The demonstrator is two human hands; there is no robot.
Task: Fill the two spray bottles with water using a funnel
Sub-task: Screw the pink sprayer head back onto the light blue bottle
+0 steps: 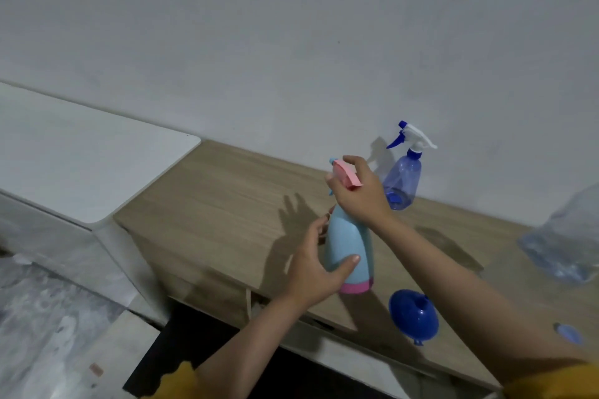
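Hands gripping pastel bottle, blue funnel near, translucent sprayer behind

Clear water jug cut off at right edge; small blue cap blurred

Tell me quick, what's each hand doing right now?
Left hand: closed around the body of the light blue spray bottle.
Right hand: fingers closed on that bottle's pink spray head.
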